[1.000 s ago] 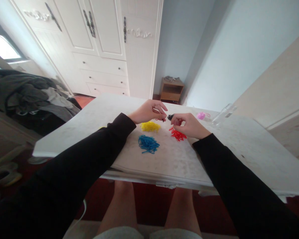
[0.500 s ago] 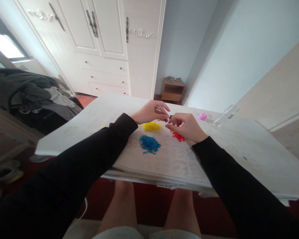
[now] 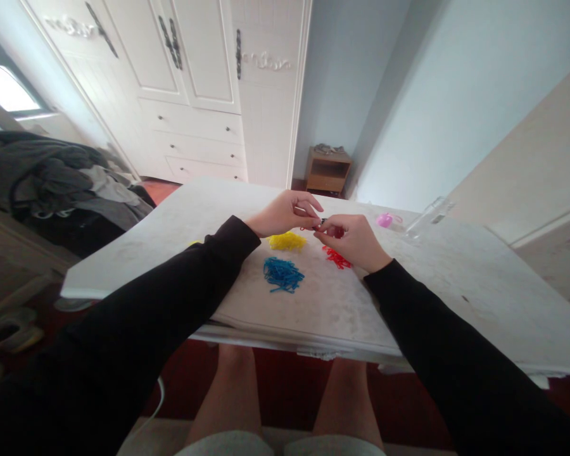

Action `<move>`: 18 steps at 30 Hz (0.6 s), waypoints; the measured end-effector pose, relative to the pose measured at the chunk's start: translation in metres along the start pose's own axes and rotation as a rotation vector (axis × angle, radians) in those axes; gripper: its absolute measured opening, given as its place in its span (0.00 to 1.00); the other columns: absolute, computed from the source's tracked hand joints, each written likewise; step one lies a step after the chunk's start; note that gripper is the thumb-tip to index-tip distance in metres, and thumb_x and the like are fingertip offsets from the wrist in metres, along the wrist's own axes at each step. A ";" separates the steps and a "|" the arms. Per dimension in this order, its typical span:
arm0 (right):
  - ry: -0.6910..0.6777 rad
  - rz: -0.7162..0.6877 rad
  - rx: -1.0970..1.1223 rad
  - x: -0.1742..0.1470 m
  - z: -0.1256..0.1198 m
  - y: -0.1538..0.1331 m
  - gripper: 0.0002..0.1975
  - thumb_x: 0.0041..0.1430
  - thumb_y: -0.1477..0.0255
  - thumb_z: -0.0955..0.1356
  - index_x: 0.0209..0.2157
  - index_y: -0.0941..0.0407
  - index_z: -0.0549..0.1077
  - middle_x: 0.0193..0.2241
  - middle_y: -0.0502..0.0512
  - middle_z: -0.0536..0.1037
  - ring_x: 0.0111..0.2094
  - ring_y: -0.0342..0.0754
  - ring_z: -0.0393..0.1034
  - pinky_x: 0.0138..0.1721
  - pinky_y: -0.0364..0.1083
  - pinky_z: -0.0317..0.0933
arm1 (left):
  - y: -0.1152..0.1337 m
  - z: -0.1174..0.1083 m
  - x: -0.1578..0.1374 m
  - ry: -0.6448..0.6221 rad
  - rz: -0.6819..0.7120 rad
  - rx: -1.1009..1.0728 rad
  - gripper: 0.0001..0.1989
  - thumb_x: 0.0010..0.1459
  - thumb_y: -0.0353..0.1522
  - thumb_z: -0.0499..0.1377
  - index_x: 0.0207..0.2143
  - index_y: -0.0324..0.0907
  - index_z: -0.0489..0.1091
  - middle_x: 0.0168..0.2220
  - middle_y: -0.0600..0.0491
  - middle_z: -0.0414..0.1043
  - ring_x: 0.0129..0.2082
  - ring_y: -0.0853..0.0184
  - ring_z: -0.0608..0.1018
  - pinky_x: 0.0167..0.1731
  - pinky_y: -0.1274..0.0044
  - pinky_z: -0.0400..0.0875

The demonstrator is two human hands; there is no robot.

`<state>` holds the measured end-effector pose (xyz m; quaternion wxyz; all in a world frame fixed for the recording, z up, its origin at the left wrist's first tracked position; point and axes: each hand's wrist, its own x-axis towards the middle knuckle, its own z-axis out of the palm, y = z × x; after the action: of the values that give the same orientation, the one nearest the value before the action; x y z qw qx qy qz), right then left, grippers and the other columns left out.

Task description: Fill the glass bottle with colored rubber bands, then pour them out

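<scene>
My left hand (image 3: 289, 212) is over the far middle of the white table, thumb and index finger pinched on a small red loop that looks like a rubber band (image 3: 303, 228). Against its fingertips, my right hand (image 3: 354, 239) is closed with bent fingers; what lies between them is too small to make out. Something black shows between the two hands. Below the left hand lies a pile of yellow bands (image 3: 287, 241). A pile of red bands (image 3: 336, 257) sits partly under the right hand. Nearer me is a pile of blue bands (image 3: 283, 274).
The white table (image 3: 456, 304) carries a pink object (image 3: 387, 220) and a clear bottle-like container (image 3: 427, 218) at the right back. A bit of yellow shows beside my left sleeve. Clothes (image 3: 71, 177) are heaped at the left. A white wardrobe (image 3: 194, 120) stands behind.
My right hand has moved slightly left, so its fingertips now meet those of my left hand. The left hand keeps its pinch. The whole view has shifted a little.
</scene>
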<state>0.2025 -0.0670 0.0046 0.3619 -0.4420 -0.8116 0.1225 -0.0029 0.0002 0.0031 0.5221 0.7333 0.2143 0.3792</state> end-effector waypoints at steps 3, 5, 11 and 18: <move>0.004 -0.010 0.004 0.000 0.000 -0.002 0.08 0.58 0.69 0.71 0.28 0.56 0.81 0.20 0.49 0.75 0.22 0.42 0.61 0.29 0.45 0.56 | 0.000 0.000 -0.001 -0.005 -0.001 0.004 0.17 0.51 0.32 0.76 0.40 0.36 0.77 0.30 0.50 0.82 0.31 0.67 0.85 0.36 0.75 0.81; 0.005 -0.009 0.002 0.000 0.000 -0.004 0.07 0.57 0.70 0.71 0.27 0.56 0.79 0.19 0.48 0.74 0.22 0.43 0.62 0.29 0.45 0.56 | -0.001 0.000 -0.001 -0.009 -0.004 0.004 0.17 0.51 0.32 0.76 0.40 0.36 0.77 0.30 0.50 0.82 0.31 0.67 0.85 0.35 0.76 0.81; -0.002 -0.001 0.024 -0.001 -0.005 -0.008 0.08 0.55 0.72 0.69 0.23 0.55 0.73 0.19 0.48 0.72 0.22 0.42 0.62 0.28 0.45 0.55 | -0.003 0.001 0.000 -0.001 -0.010 -0.005 0.17 0.50 0.31 0.76 0.39 0.35 0.76 0.29 0.50 0.82 0.30 0.66 0.85 0.32 0.77 0.80; 0.128 0.070 0.109 0.001 -0.017 0.000 0.08 0.52 0.70 0.70 0.22 0.55 0.73 0.19 0.49 0.72 0.24 0.44 0.62 0.28 0.46 0.56 | -0.004 -0.001 0.000 0.008 -0.001 -0.034 0.17 0.50 0.32 0.76 0.38 0.36 0.75 0.28 0.52 0.81 0.32 0.64 0.87 0.36 0.74 0.83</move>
<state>0.2137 -0.0684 0.0171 0.4321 -0.4569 -0.7628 0.1504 -0.0035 0.0026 -0.0006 0.5337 0.7227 0.2104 0.3855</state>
